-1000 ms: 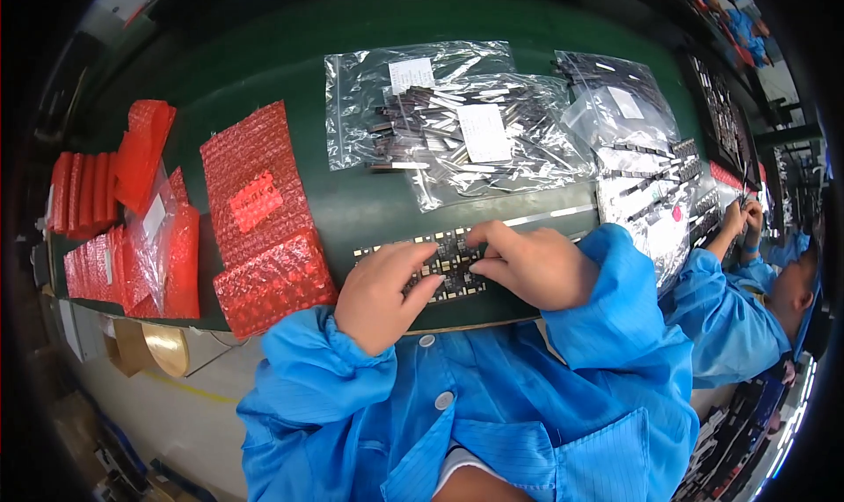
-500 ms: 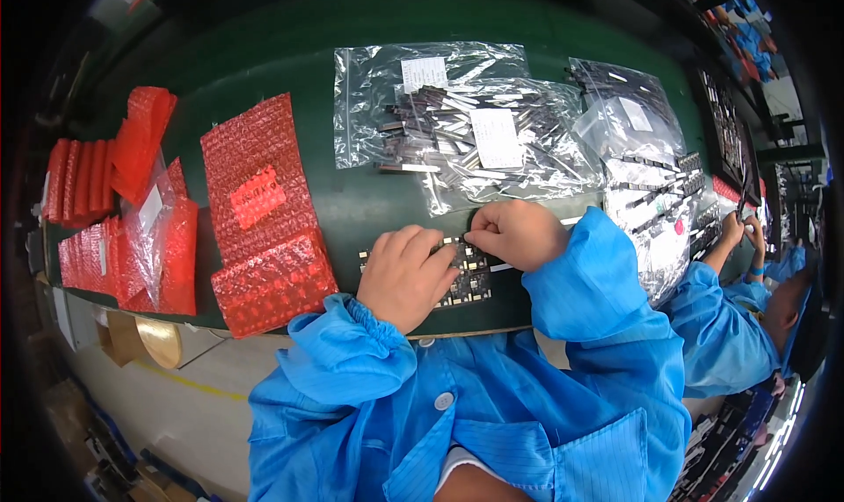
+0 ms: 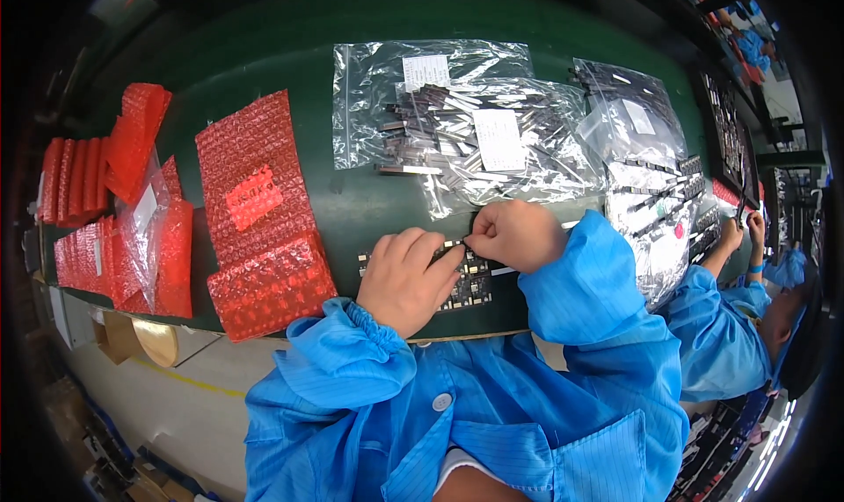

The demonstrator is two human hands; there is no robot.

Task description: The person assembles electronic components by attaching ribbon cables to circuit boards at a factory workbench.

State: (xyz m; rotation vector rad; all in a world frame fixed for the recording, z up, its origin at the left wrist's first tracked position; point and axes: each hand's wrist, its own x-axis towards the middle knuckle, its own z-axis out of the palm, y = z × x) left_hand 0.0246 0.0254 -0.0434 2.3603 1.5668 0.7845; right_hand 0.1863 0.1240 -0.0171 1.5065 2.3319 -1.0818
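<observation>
A dark circuit panel with rows of small parts lies near the front edge of the green table. My left hand rests flat on its left part, fingers spread over it. My right hand is at the panel's upper right, thumb and fingers pinched on a small piece at the panel's top edge; the piece itself is too small to make out. Both forearms are in blue sleeves.
Clear bags of dark strip parts lie just beyond the hands, more bags to the right. Red bubble-wrap bags lie to the left, with more red stacks at the far left. A person in blue works at the right.
My right hand has moved left and up to the panel's top edge and pinched there. My left hand stays on the panel, shifted slightly.
</observation>
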